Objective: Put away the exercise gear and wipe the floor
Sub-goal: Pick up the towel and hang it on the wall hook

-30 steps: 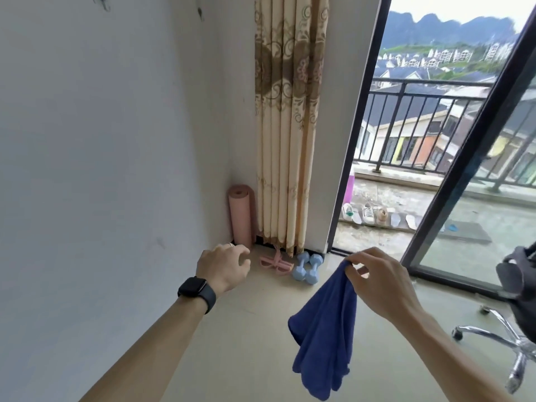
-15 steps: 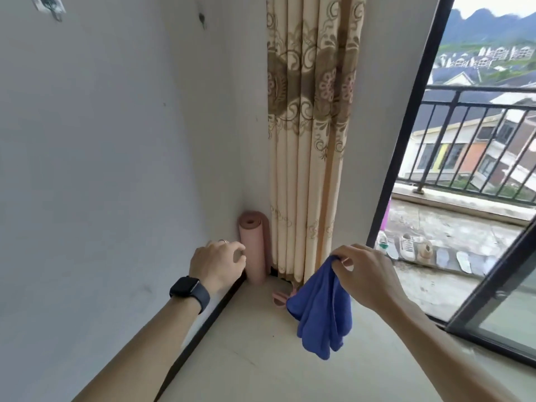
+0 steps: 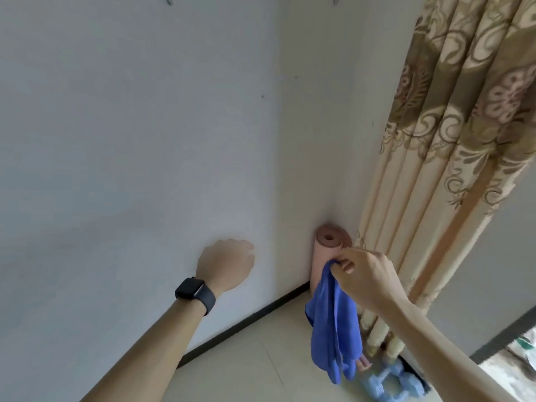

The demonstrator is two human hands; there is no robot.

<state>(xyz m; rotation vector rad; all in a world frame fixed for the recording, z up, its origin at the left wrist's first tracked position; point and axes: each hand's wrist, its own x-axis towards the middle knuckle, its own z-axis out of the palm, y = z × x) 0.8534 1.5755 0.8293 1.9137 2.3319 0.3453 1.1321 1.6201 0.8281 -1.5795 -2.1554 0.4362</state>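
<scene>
A blue cloth (image 3: pixel 333 335) hangs from my right hand (image 3: pixel 365 277), pinched at its top corner in front of the room's corner. Behind it a rolled pink exercise mat (image 3: pixel 326 253) stands upright against the two walls. Light blue dumbbells (image 3: pixel 385 382) lie on the floor at the foot of the curtain, partly hidden by the cloth. A pink item (image 3: pixel 364 363) peeks out beside them. My left hand (image 3: pixel 227 264), with a black watch on the wrist, is curled into a loose fist close to the left wall and holds nothing.
A patterned beige curtain (image 3: pixel 452 158) hangs at the right, down to the floor. White walls meet in the corner, with a black skirting board (image 3: pixel 246 320) along the base. Pale floor tiles (image 3: pixel 246 375) lie below. A dark door frame (image 3: pixel 504 335) shows at the lower right.
The view has swung left and closer to the corner, so the balcony has left the frame. My right hand with the cloth now sits in front of the mat; my left hand is nearer the wall.
</scene>
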